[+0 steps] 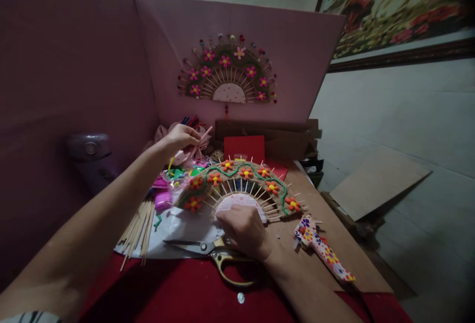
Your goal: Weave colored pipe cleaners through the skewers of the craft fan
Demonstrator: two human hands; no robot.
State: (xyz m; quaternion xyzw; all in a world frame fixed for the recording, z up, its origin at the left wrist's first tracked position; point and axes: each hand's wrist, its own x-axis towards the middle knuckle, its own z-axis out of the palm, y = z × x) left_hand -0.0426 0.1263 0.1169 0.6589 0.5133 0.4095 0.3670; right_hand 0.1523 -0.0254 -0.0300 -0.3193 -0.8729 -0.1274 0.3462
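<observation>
My left hand reaches to the back of the table, its fingers closed on a thin pink strip whose material I cannot make out. A decorated craft fan made of sticks and twine lies in the middle, with orange clay flowers and a wavy green line. My right hand is curled at the fan's pale spotted half-round base; its fingertips are partly hidden. Spread scissors lie just below that hand. To the right rests a glue gun wrapped in flower-patterned covering.
Thin wooden sticks lie at the left on a white sheet. Packets of coloured clay sit behind them. A finished fan hangs on the pink board. Red paper stands at the back.
</observation>
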